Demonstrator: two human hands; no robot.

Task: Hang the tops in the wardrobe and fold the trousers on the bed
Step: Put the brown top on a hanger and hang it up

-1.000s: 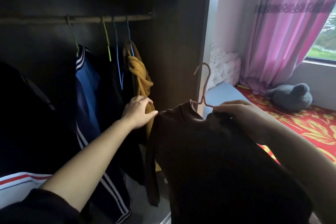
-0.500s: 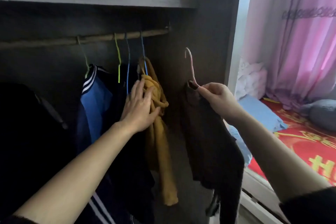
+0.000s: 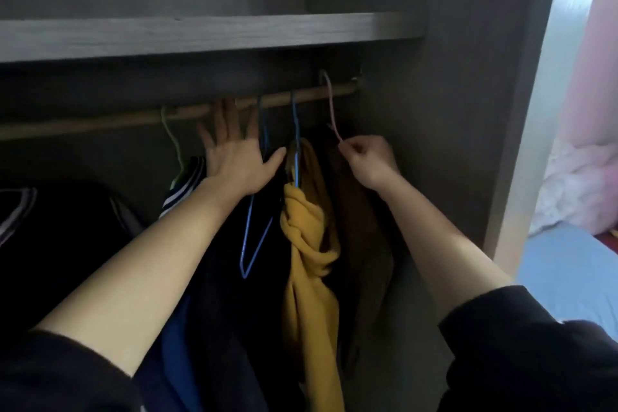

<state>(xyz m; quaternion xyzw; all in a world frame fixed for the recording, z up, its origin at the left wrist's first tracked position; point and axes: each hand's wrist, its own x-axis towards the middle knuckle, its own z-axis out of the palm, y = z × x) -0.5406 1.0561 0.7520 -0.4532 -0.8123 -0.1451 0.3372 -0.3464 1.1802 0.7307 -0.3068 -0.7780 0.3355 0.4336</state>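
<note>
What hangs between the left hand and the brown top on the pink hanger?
In the head view, a mustard-yellow top on a blue hanger hangs between the left hand and the brown top.

The spread fingers (image 3: 227, 117) of the left hand (image 3: 239, 160) covered a stretch of the round wooden rail (image 3: 301, 98) behind them. Below the pinching fingertips (image 3: 347, 145) of the right hand (image 3: 368, 160), the thin pink wire hanger (image 3: 331, 104) was lost inside the dark brown fabric top (image 3: 363, 231), its shoulders hidden. Whether its hook touched the rail above those fingertips could not be told. Left of the spread fingers, black garments (image 3: 67, 244) were cut off by the frame's edge.
</note>
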